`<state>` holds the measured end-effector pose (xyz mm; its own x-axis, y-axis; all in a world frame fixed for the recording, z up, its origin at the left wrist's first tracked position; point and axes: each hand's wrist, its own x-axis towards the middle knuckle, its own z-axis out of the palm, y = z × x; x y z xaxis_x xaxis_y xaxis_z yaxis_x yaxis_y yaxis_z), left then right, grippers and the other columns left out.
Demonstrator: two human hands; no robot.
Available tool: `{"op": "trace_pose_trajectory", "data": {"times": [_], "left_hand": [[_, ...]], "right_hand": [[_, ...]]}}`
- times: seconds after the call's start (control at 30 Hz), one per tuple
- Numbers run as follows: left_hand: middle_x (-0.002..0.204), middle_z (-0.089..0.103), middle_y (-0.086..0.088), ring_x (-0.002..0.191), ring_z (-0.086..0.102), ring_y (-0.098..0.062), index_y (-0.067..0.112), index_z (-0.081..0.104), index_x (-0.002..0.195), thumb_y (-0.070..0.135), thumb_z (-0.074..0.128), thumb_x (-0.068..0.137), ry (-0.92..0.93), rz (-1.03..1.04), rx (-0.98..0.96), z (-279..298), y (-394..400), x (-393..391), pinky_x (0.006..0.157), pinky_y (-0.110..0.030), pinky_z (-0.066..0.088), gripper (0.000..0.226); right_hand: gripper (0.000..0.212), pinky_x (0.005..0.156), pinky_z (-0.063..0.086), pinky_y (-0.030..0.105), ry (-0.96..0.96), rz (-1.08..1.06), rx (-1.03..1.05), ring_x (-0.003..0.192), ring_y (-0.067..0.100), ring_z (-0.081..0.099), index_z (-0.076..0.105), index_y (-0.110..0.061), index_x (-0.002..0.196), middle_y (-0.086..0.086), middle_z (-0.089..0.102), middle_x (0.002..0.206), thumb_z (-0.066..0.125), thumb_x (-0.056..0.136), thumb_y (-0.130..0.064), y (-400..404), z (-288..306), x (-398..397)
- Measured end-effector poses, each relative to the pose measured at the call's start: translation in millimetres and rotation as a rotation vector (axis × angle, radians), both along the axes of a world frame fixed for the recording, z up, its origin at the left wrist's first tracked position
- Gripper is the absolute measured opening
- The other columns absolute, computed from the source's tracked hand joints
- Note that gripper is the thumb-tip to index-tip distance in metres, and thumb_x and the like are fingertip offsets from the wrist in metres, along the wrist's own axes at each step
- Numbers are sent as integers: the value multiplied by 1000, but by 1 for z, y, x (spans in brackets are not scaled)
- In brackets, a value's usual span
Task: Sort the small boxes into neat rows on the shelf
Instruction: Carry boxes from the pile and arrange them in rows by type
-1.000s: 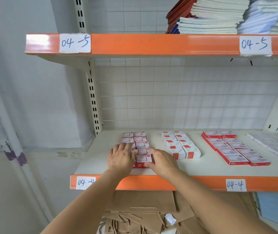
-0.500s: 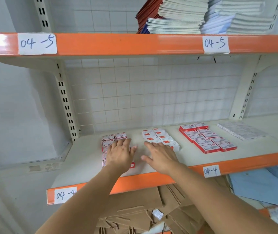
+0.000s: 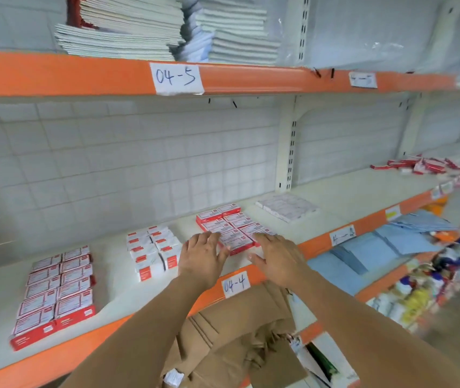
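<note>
Three groups of small red-and-white boxes lie in double rows on the white shelf [image 3: 117, 278] with the orange front edge. The left group [image 3: 55, 292] is near the front edge, the middle white-topped group [image 3: 154, 252] sits further back, and the right red group [image 3: 229, 228] lies beyond my hands. My left hand [image 3: 202, 256] hovers flat, fingers spread, at the left side of the right group. My right hand [image 3: 275, 254] is spread at that group's front right corner, fingertips over its nearest box. Neither hand holds anything.
A flat white packet [image 3: 287, 207] lies right of the red group. Loose red boxes [image 3: 422, 165] are piled on the far right shelf bay. Stacked notebooks [image 3: 128, 29] fill the shelf above. Brown cardboard [image 3: 237, 334] and blue folders [image 3: 374, 253] lie on the lower shelves.
Both hands left the leftmost group and moved right, past the middle group, to the right red group. The camera view swung right with them.
</note>
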<state>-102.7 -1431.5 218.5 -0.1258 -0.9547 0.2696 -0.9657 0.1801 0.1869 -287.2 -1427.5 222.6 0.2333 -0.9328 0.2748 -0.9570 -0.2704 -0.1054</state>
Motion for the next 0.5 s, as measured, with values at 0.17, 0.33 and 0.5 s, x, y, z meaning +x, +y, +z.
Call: {"op": "trace_pose_trajectory", "data": {"times": [0.17,0.33,0.5], "left_hand": [[154,27,1,141,20,-22,25,26,147,50,24,99,-20,-138,31,-2,-22,-93,116,-38,15,54],[155,24,1,143,18,-20,27,24,148,51,23,99,-40,-246,32,-6,-41,-181,117,-36,13,55],[155,23,2,142,17,-19,26,23,148,51,24,99,-24,-373,45,-10,-58,-260,116,-35,13,54]], "right_hand": [[57,101,36,36,-4,-100,20,128,25,40,27,-19,146,2,38,148,35,98,-48,-7,-4,-95],[58,100,37,37,15,-186,28,128,26,42,28,-17,146,3,41,145,35,98,-49,-7,-9,-180],[57,96,37,34,14,-271,15,127,22,42,32,-16,144,0,42,144,34,98,-50,-10,-12,-254]]}}
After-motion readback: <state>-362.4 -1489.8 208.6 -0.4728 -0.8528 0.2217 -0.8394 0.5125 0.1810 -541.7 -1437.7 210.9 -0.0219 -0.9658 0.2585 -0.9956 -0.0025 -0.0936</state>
